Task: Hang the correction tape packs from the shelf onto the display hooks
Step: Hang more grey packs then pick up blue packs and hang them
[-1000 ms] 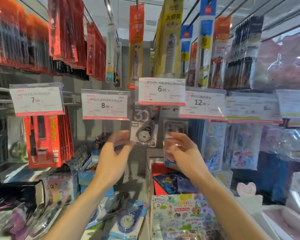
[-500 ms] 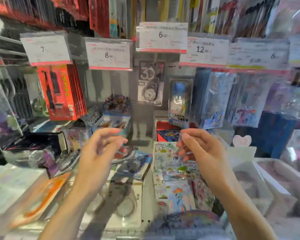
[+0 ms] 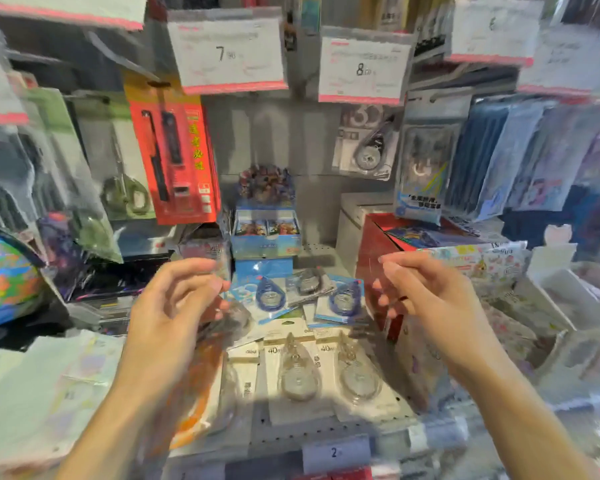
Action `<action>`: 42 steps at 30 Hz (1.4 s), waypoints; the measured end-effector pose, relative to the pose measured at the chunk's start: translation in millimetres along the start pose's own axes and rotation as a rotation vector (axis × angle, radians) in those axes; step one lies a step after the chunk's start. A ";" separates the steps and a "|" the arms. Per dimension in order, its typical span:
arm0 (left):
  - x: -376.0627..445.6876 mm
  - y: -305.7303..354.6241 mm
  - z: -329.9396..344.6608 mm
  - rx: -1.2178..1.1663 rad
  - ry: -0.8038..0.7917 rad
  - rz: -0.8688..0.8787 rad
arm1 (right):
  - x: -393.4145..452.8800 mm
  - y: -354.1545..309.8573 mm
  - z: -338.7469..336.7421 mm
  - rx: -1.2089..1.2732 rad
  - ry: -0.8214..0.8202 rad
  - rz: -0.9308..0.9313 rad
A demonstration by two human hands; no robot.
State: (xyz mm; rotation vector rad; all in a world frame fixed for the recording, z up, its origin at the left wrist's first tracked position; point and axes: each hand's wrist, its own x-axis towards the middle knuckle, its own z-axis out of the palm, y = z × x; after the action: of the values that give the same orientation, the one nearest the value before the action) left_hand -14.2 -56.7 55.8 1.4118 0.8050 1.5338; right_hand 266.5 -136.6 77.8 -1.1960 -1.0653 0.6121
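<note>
Several correction tape packs lie on the grey shelf [image 3: 326,429]: blue-dispenser packs [image 3: 271,297] at the back and white-carded clear packs [image 3: 297,375] nearer me. One grey correction tape pack [image 3: 366,143] hangs on a display hook under the 8.00 price tag [image 3: 362,69]. My left hand [image 3: 172,318] hovers above the shelf's left side, fingers loosely curled and apart, holding nothing. My right hand [image 3: 426,299] hovers at the right, fingers apart, with nothing in it. Both hands are above the packs and do not touch them.
Red pen packs [image 3: 174,150] hang at the left under the 7.00 tag [image 3: 227,55]. A blue card box [image 3: 265,233] stands at the back of the shelf and a red box [image 3: 378,251] at the right. Blue sleeved packs [image 3: 499,154] hang at the right. Loose sheets lie at left.
The view has tilted down and to the left. Both hands came down from the hanging grey pack to above the shelf's packs, and both are empty.
</note>
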 end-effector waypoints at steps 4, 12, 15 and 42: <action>14.9 -4.3 -45.7 0.151 -0.046 -0.006 | -7.3 11.3 40.5 -0.081 -0.028 0.016; 44.5 -21.8 -102.8 0.543 -0.161 -0.018 | 19.9 62.5 116.7 -0.447 -0.251 0.078; 52.9 -27.2 -109.4 0.631 -0.159 -0.024 | 37.8 81.1 150.7 -0.605 -0.365 0.060; 48.1 -39.2 -86.6 0.414 -0.173 -0.157 | 73.1 73.7 165.3 -0.118 -0.422 0.332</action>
State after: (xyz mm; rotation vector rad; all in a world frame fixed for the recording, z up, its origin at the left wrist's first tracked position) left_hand -91.3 11.5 28.1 1.7052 1.1416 1.1474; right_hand 158.5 19.7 32.7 -1.3961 -1.2759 1.1076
